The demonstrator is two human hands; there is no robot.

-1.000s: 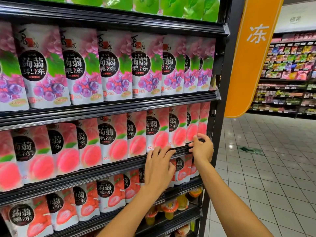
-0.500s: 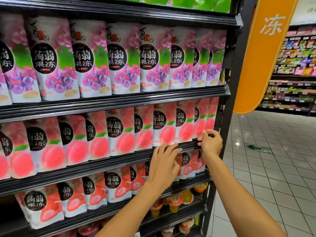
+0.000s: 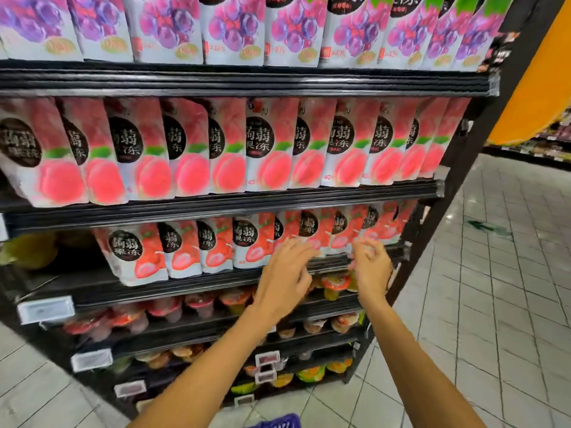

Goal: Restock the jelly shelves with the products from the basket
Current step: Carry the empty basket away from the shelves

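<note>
Hands at the strawberry jelly shelf

Strawberry shelf [image 3: 185, 288] holds a row of upright strawberry jelly pouches [image 3: 250, 242] running to its right end; its left end is dark, with only a blurred yellow pack [image 3: 27, 251] set back there. One tier above the strawberry shelf stands a full row of peach pouches [image 3: 272, 146], and above those a row of grape pouches [image 3: 234, 29]. Below the strawberry shelf, the lower tiers carry small jelly cups [image 3: 335, 284] in red, yellow and orange. Well below it, at the bottom edge of the view, the rim of a blue basket [image 3: 278, 423] shows; its contents are out of sight.

Left hand [image 3: 285, 270] is spread in front of the strawberry shelf's rail, fingers apart and nearly straight, tips at the bottoms of the pouches, gripping nothing. Right hand [image 3: 370, 267] is beside it toward the shelf's right end, fingers loosely bent and empty. Blur hides whether either hand touches a pouch.
</note>
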